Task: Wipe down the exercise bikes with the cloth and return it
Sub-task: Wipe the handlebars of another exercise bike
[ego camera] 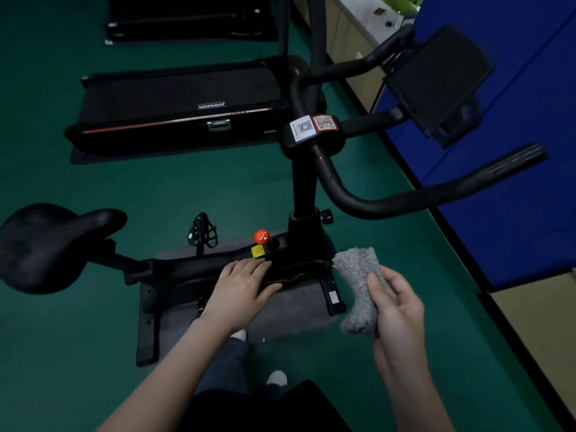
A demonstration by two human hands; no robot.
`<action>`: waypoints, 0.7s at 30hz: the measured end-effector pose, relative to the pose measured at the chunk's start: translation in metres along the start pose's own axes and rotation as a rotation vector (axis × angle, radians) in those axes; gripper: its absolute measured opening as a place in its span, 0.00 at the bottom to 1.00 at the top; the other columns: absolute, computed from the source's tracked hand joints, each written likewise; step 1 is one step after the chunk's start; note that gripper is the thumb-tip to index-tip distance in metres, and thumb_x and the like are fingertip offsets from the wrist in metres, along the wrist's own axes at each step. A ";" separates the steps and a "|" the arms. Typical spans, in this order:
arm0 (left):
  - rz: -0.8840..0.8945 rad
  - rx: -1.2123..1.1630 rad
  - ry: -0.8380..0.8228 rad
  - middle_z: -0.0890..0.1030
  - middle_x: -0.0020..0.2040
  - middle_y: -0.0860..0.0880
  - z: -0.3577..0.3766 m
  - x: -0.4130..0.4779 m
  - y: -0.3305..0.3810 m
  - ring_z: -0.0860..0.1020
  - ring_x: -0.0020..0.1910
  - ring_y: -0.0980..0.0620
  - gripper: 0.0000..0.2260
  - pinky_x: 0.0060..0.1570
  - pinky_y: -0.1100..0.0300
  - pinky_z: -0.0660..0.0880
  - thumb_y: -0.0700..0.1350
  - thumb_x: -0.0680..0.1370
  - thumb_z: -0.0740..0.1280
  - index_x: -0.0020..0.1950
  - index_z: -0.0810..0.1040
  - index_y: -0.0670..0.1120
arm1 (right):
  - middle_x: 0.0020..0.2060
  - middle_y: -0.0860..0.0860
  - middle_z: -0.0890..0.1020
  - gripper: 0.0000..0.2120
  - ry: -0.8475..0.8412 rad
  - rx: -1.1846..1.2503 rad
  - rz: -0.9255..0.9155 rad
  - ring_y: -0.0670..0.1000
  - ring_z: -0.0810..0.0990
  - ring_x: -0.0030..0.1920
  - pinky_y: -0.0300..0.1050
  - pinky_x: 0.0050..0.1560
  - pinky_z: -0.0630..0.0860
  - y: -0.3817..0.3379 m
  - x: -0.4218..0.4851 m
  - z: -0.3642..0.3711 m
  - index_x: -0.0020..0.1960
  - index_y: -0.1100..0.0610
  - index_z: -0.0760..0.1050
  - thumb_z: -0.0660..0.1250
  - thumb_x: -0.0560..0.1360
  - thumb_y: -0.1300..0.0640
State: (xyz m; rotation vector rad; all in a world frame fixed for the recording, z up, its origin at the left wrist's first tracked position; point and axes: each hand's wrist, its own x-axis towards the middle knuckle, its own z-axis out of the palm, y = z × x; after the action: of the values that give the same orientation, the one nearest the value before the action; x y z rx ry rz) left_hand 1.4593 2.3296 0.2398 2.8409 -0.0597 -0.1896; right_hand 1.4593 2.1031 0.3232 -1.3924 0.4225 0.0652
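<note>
Hands at black exercise bike (199, 265), grey fuzzy cloth (358, 288) held just beside its frame.
Right hand (397, 310) curls round the bunched cloth's lower half, over the grey floor mat (293, 304) edge nearest the blue padded wall (514, 213). Left hand (241, 285) lies flat, fingers straight, on the top frame near the red knob (261, 236). Green floor (218, 188) separates bike from black treadmill (180, 101); wall runs close by the handlebar (405, 201).
</note>
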 end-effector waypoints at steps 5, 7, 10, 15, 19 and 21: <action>0.072 -0.103 -0.020 0.65 0.74 0.54 -0.011 0.031 -0.010 0.60 0.73 0.55 0.26 0.72 0.59 0.55 0.61 0.80 0.53 0.76 0.62 0.51 | 0.44 0.52 0.85 0.05 0.025 -0.041 -0.050 0.50 0.82 0.45 0.49 0.49 0.77 -0.004 0.011 0.022 0.51 0.56 0.78 0.66 0.76 0.62; 0.123 -0.155 -0.030 0.64 0.74 0.55 -0.018 0.046 -0.015 0.60 0.73 0.56 0.26 0.71 0.60 0.57 0.61 0.80 0.55 0.76 0.62 0.51 | 0.44 0.50 0.85 0.07 0.039 -0.091 -0.105 0.49 0.83 0.46 0.44 0.46 0.78 -0.006 0.015 0.033 0.48 0.52 0.79 0.66 0.76 0.62; 0.218 -0.201 -0.022 0.64 0.74 0.56 -0.034 0.071 -0.024 0.62 0.73 0.56 0.25 0.70 0.60 0.59 0.60 0.80 0.56 0.75 0.63 0.52 | 0.44 0.49 0.84 0.09 0.058 -0.176 -0.193 0.48 0.83 0.47 0.40 0.45 0.79 -0.011 0.019 0.053 0.46 0.47 0.80 0.67 0.76 0.62; 0.416 -0.253 0.078 0.70 0.70 0.54 -0.071 0.112 -0.033 0.67 0.69 0.55 0.23 0.68 0.56 0.65 0.58 0.80 0.56 0.72 0.70 0.49 | 0.43 0.46 0.84 0.08 0.191 -0.269 -0.340 0.46 0.82 0.45 0.37 0.45 0.78 -0.025 0.024 0.100 0.45 0.43 0.78 0.67 0.73 0.56; 0.574 -0.332 0.187 0.76 0.65 0.51 -0.098 0.142 -0.033 0.73 0.64 0.51 0.19 0.62 0.52 0.72 0.53 0.80 0.60 0.67 0.75 0.45 | 0.45 0.47 0.83 0.05 0.380 -0.302 -0.502 0.47 0.81 0.49 0.36 0.49 0.77 -0.036 0.034 0.133 0.48 0.48 0.78 0.66 0.74 0.56; 0.661 -0.370 0.271 0.78 0.62 0.49 -0.108 0.157 -0.032 0.75 0.61 0.49 0.17 0.58 0.52 0.74 0.50 0.80 0.62 0.64 0.77 0.42 | 0.47 0.50 0.81 0.06 0.507 -0.387 -0.608 0.48 0.80 0.51 0.39 0.53 0.76 -0.042 0.043 0.145 0.50 0.49 0.77 0.66 0.76 0.59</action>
State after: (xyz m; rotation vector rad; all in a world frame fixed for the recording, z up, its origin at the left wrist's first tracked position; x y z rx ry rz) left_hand 1.6298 2.3816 0.3137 2.3046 -0.7960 0.2948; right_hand 1.5479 2.2263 0.3649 -1.8708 0.3955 -0.7507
